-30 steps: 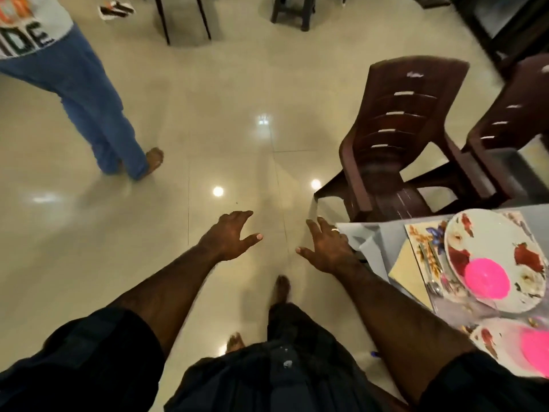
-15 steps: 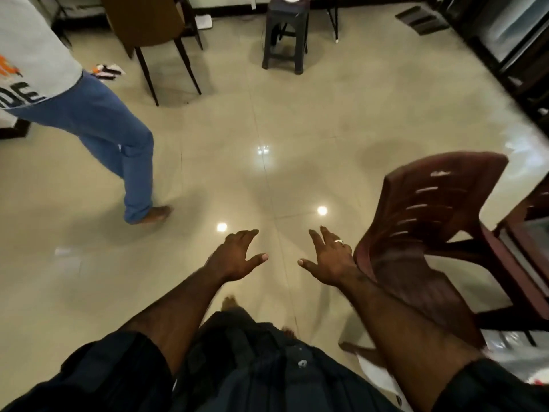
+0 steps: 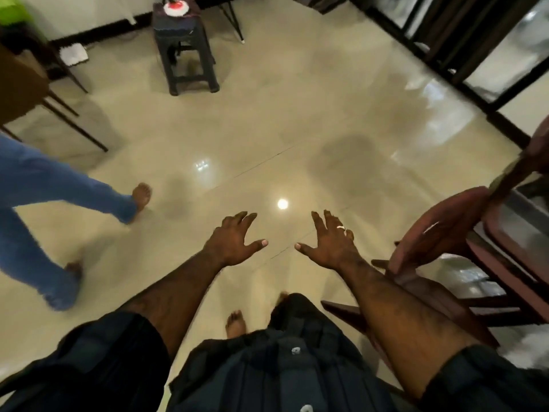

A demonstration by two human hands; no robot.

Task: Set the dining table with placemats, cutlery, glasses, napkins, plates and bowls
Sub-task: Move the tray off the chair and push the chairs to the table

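Hands empty: left hand (image 3: 234,243) and right hand (image 3: 329,245) spread, fingers loose, gripping nothing, held out over floor (image 3: 297,129), likely for balance mid-walk. Chair (image 3: 439,248) just right. Stool (image 3: 185,46) ahead carries something red and white. Bench and settings not in view.

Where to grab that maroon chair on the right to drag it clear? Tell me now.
Grip the maroon chair by the curved top edge of its backrest, coming from its left with the right hand. That edge faces the hand and looks rounded enough to curl fingers over; the legs sit low, partly behind the forearm.
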